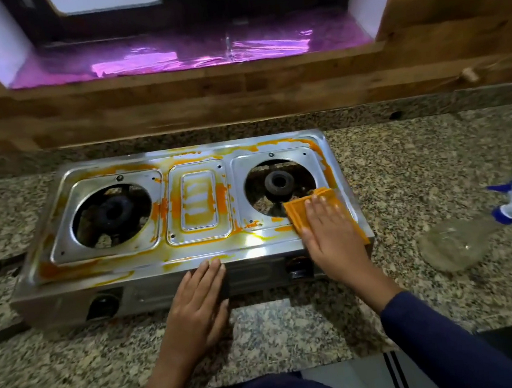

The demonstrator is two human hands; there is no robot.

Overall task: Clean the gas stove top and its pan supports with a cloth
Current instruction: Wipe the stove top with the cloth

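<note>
On the speckled worktop sits the steel gas stove, its top smeared with orange residue and both pan supports off, so the 2 burners show bare: left burner first, then the raised centre panel (streaked orange too), then the right burner. The left hand lies flat, grip apart, fingertips on the stove's front edge. Further right, the right hand presses palm-down with fingers spread on a folded orange cloth at the stove's near right corner, just beside the right burner opening. Far right, a clear spray bottle lies on its side on the worktop.
</note>
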